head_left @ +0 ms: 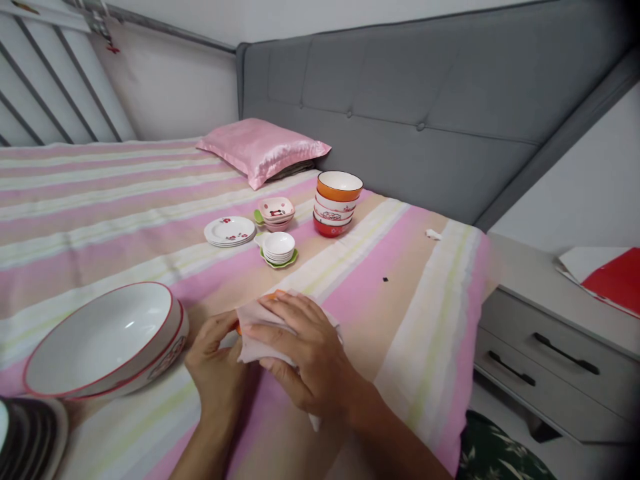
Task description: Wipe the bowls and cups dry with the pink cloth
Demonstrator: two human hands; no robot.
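Cloth [255,315] clamped in the fingers of right hand [310,340], over orange piece [273,295], mostly hidden, perhaps a bowl; gripped at its left by left hand [217,353]. Beyond fingertips, stacked bowls [334,205].

A pale pink cloth [256,314], thin and plain, sits bunched and creased at the lower centre of the frame, held up over the striped bedding rather than lying flat. Its left side spreads into a loose flap, and a small tip hangs down below. The cloth is wrapped over an orange object [275,293], which shows only as a bright sliver along the top of the bundle and another small patch at its left edge. The object's full shape and tilt are hidden.
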